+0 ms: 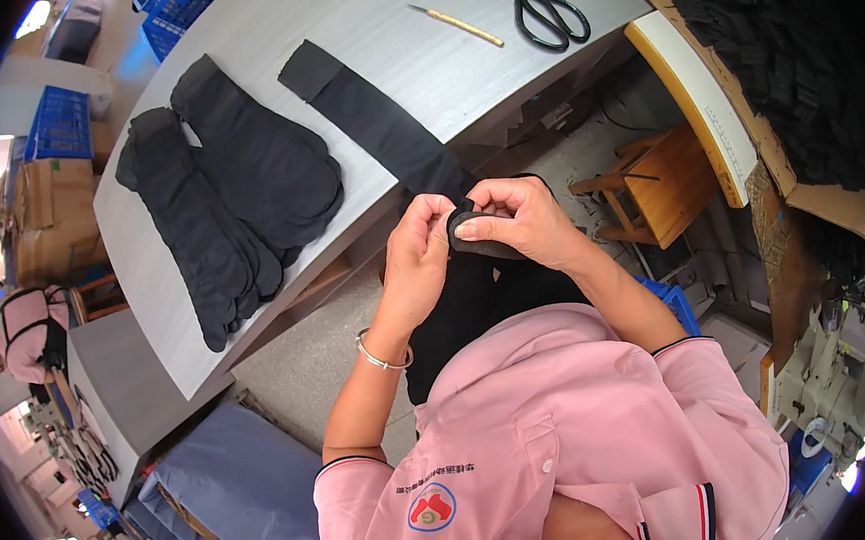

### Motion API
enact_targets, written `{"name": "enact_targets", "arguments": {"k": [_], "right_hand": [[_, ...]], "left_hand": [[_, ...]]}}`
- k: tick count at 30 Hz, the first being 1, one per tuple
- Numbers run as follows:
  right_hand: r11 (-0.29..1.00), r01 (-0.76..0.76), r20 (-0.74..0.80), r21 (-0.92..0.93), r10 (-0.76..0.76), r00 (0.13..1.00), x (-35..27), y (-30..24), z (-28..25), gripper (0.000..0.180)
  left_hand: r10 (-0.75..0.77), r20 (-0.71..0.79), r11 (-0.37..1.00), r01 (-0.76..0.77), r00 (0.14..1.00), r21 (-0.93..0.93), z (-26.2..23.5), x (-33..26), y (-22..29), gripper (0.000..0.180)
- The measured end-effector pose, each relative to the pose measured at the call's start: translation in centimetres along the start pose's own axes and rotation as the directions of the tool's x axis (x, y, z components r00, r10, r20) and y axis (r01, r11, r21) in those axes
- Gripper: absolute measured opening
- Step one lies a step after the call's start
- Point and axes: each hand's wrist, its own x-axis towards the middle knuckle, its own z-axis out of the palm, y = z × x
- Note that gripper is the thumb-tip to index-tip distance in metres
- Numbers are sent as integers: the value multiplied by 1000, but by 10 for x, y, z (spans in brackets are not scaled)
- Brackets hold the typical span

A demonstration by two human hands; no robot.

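Observation:
Both my hands meet just off the table's near edge, pinching the toe end of a long black sock [382, 123]. My left hand [419, 251] grips the fabric from the left. My right hand [514, 222] pinches the same folded tip from the right, thumb pressed on it. The sock's leg stretches away up over the grey table [386, 32] to its cuff. More black fabric hangs below my hands over my lap. A silver bracelet circles my left wrist.
Two stacks of flat black socks [232, 204] lie on the table's left part. Black scissors [545, 11] and a thin wooden stick [457, 24] rest at the far side. A wooden stool [662, 184] stands right; black pieces pile [789, 54] beyond; blue crates [61, 120] left.

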Motion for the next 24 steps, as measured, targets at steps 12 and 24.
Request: {"name": "enact_targets", "arguments": {"k": [12, 24], "right_hand": [[995, 86, 41, -59, -84, 996, 2, 12, -1, 15], [991, 67, 60, -112, -60, 996, 8, 19, -7, 17]], "left_hand": [[-171, 247, 965, 213, 954, -154, -25, 3, 2, 12], [127, -43, 987, -122, 991, 102, -12, 1, -19, 7]]}}
